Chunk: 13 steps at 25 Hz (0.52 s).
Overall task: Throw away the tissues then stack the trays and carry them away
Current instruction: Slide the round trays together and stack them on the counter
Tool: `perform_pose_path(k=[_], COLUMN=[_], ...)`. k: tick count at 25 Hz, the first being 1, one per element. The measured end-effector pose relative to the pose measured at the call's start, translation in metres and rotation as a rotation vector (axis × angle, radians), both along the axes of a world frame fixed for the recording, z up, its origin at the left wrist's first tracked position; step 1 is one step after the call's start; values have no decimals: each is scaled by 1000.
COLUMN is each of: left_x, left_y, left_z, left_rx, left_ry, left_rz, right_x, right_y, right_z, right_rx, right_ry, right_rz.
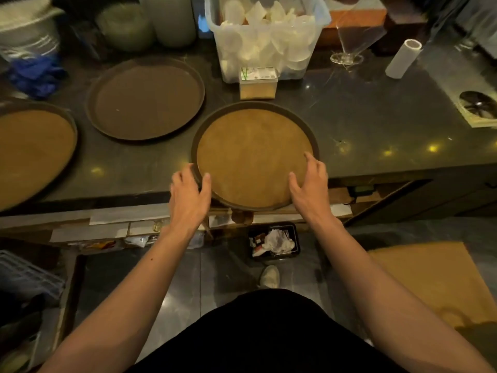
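Note:
A round brown tray lies on the dark counter and juts over its front edge. My left hand grips its near left rim, thumb on top. My right hand holds the near right rim, fingers spread over the edge. A second, darker round tray lies behind and to the left. A third tray sits at the far left, partly cut off. Crumpled white tissues lie in a black bin on the floor below the counter.
Behind the trays stand a clear tub of plastic cups, a small box, a martini glass and a paper roll. Blue gloves lie at the back left. A brown mat covers the floor at right.

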State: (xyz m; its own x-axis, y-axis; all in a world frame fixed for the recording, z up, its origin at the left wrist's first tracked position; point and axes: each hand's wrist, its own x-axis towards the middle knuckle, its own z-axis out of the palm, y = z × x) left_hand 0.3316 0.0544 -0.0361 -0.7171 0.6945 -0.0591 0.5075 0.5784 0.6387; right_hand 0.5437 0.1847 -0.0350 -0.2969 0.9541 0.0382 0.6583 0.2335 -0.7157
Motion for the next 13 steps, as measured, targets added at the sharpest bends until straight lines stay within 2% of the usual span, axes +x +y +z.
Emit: perform_pose_path(k=[5,8,13], left_x=[-18,-22,-35], left_y=[42,54,69], left_z=[-7,-11,-17], left_rx=[-151,-172,-161], left_ry=[-82,-148,-195], left_rz=[148,189,171], right_x=[5,8,5], right_y=[66,92,107], right_z=[-10,-16,-25], right_rx=[-82,-200,-269], right_ry=[-103,-153,-200], right_rz=[-16,-37,-80])
